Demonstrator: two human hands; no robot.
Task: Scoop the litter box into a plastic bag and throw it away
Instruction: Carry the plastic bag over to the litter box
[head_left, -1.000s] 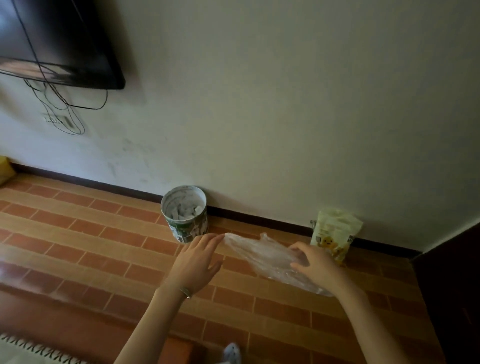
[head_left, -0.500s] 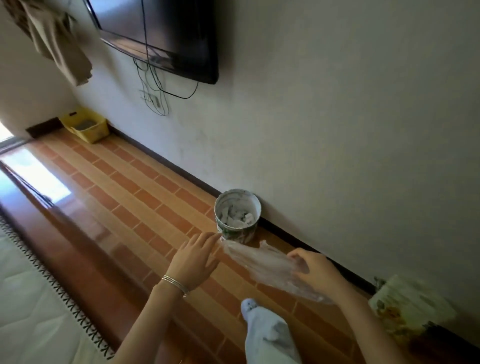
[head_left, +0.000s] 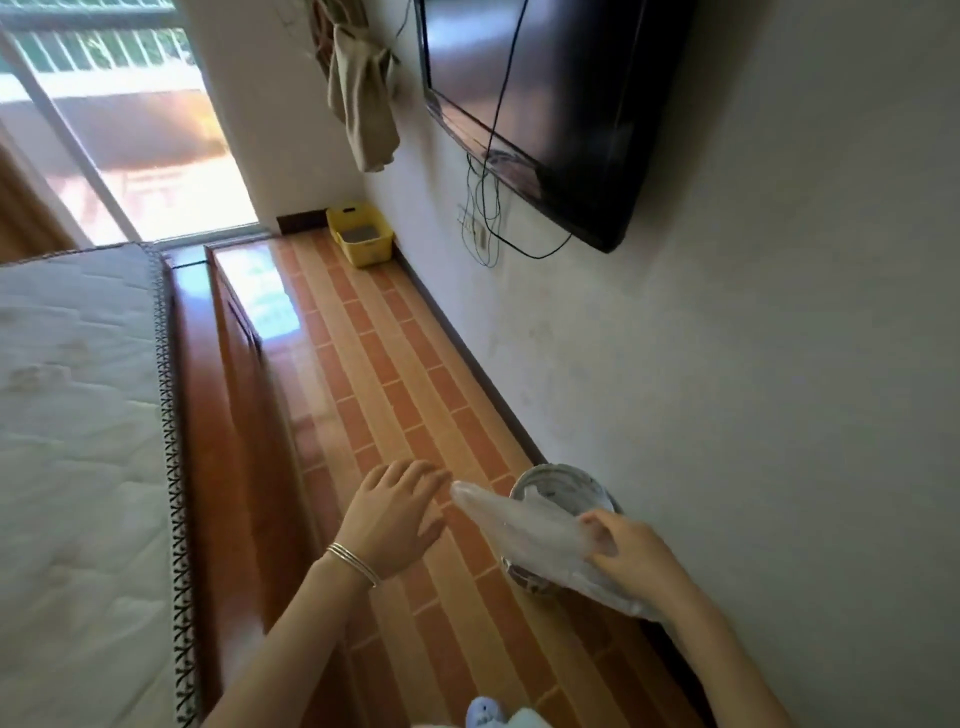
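Right hand (head_left: 631, 551) fingers pinched on plastic bag (head_left: 519, 530) in front of bin (head_left: 566, 472), left hand (head_left: 389, 519) fingers loose, empty, beside it

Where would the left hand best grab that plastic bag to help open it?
Probably the loose tip of the plastic bag, coming from its left side. The right hand pinches the other end, and this tip sticks out freely toward the open left hand.

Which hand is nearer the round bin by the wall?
Right. The right hand grips the plastic bag by the bin; the left hand hovers apart, over the floor.
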